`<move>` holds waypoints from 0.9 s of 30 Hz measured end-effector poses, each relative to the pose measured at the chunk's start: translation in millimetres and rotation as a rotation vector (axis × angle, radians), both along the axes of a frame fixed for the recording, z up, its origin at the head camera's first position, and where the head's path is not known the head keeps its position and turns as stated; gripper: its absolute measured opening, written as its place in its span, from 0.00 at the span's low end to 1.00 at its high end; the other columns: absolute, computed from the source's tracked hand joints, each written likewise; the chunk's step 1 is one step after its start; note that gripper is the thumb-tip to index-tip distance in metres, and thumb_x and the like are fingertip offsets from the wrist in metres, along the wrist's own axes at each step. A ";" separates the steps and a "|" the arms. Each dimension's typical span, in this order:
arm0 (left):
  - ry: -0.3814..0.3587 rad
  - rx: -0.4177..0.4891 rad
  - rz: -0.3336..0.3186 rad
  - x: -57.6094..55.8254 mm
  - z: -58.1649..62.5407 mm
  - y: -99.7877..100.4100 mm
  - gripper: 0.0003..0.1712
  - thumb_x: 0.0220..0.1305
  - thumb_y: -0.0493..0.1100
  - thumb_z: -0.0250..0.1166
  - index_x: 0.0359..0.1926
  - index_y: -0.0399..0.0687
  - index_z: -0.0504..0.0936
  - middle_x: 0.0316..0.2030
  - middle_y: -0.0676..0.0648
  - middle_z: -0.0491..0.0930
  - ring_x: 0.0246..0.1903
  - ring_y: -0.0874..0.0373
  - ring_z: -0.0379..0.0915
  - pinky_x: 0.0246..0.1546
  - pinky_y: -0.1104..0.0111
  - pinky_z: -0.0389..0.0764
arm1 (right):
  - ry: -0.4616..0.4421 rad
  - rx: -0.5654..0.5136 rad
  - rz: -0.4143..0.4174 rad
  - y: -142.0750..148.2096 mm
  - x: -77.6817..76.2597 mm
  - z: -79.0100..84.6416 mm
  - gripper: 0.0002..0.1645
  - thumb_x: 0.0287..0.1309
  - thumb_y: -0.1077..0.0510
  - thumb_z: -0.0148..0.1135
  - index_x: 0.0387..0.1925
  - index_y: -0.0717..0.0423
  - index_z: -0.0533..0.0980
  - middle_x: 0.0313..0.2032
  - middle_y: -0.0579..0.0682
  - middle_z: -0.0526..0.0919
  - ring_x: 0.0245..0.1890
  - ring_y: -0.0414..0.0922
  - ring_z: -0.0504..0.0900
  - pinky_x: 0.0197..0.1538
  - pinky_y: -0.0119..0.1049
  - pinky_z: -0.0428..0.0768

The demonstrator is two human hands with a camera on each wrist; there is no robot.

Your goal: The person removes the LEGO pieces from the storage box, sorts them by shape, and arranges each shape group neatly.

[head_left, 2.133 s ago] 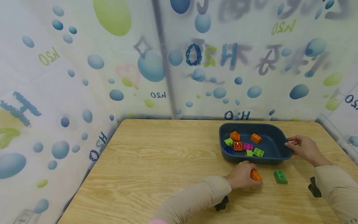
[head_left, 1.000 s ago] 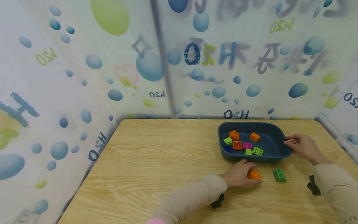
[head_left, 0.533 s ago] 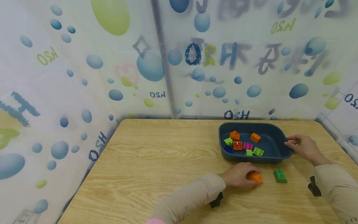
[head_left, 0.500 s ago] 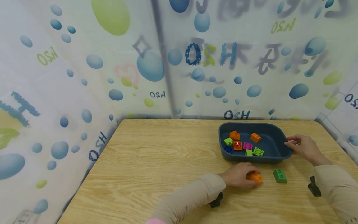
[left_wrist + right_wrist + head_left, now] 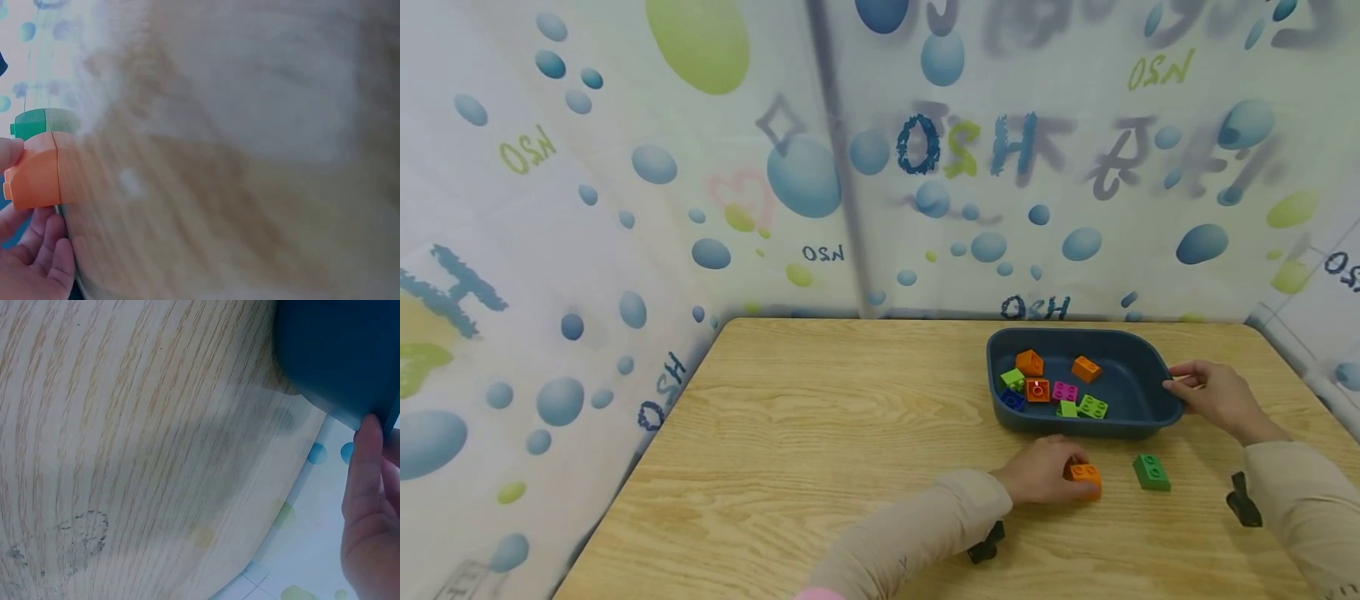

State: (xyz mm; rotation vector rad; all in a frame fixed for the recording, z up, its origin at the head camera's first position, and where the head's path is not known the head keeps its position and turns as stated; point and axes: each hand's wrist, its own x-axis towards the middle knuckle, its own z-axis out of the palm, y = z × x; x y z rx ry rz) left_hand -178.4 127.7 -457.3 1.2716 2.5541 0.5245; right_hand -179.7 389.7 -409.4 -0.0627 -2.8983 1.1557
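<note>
In the head view my left hand (image 5: 1047, 471) pinches an orange toy building block (image 5: 1086, 479) at the table, in front of the dark blue bin (image 5: 1131, 387). The left wrist view has this orange block (image 5: 36, 172) between the thumb above and the fingers below, one side of it curved. My right hand (image 5: 1221, 402) grips the bin's right end by the rim; in the right wrist view a finger lies along the wall of the bin (image 5: 331, 356). A green block (image 5: 1152, 472) with studs on top lies right of the left hand, apart from it.
Inside the bin several blocks lie loose, among them a magenta block (image 5: 1064, 392), a lime block (image 5: 1093, 407), a dark blue block (image 5: 1012, 401) and an orange block (image 5: 1086, 368). The wooden table (image 5: 820, 417) meets a patterned curtain (image 5: 925, 250) at its back edge.
The orange block has turned in my left hand, its studs now facing up, after the fingers shifted on it. My right hand, the bin and the green block stay in place.
</note>
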 end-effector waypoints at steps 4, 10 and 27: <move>-0.023 0.000 0.035 0.4 -0.4 -1.0 0.23 0.55 0.61 0.58 0.49 0.57 0.75 0.41 0.63 0.73 0.38 0.73 0.65 0.37 0.87 0.62 | -0.003 -0.002 0.000 0.1 -0.1 -0.5 0.32 0.60 0.51 0.51 0.48 0.81 0.63 0.31 0.64 0.77 0.21 0.40 0.78 0.27 0.37 0.78; -0.167 0.072 -0.001 -4.8 1.0 -5.2 0.25 0.55 0.57 0.59 0.53 0.57 0.71 0.41 0.62 0.71 0.38 0.74 0.64 0.37 0.86 0.62 | -0.006 0.005 -0.001 1.3 -0.8 -1.3 0.32 0.60 0.51 0.51 0.48 0.81 0.63 0.32 0.65 0.77 0.21 0.41 0.78 0.27 0.37 0.78; -0.158 0.047 -0.179 -8.9 7.4 -7.2 0.26 0.55 0.46 0.63 0.56 0.53 0.71 0.44 0.59 0.72 0.38 0.72 0.61 0.37 0.87 0.58 | -0.005 0.002 -0.003 -1.4 0.5 1.8 0.32 0.60 0.52 0.51 0.47 0.81 0.63 0.31 0.66 0.77 0.20 0.41 0.78 0.27 0.38 0.78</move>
